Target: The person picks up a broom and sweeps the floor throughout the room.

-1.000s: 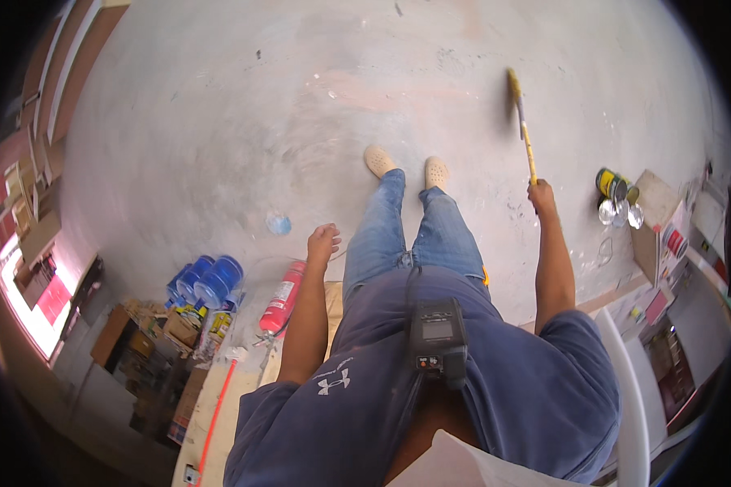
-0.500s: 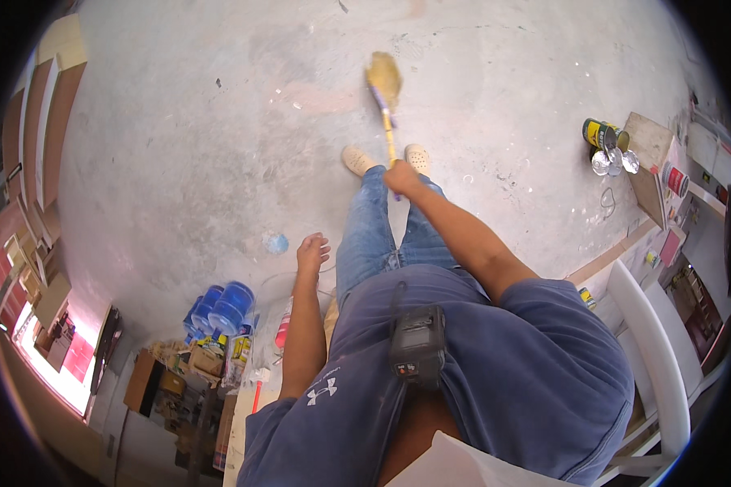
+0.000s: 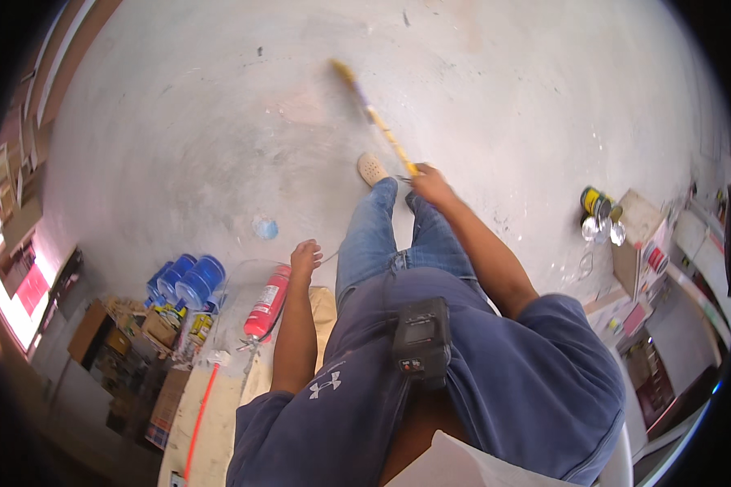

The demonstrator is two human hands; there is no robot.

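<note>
My right hand [image 3: 433,186] is wrapped round the upper end of a broom [image 3: 391,138] with a yellow handle. The broom slants away to the left, its yellowish bristle end [image 3: 343,71] over the grey concrete floor and smeared by motion. My left hand [image 3: 305,259] hangs at my left side, fingers loosely bent and apart, with nothing in it. A red fire extinguisher [image 3: 267,302] lies close to my left forearm.
Several blue water jugs [image 3: 199,282] stand at the left, with boxes and clutter behind. A light-blue round patch [image 3: 266,227] marks the floor. Paint cans [image 3: 597,201] and a wooden box [image 3: 640,219] stand at the right. Long boards [image 3: 65,57] lean far left.
The broom's bristle end has swung left, and my right hand has shifted right with the handle. My view has turned, and one foot is now hidden behind my leg. The fire extinguisher shows more fully.
</note>
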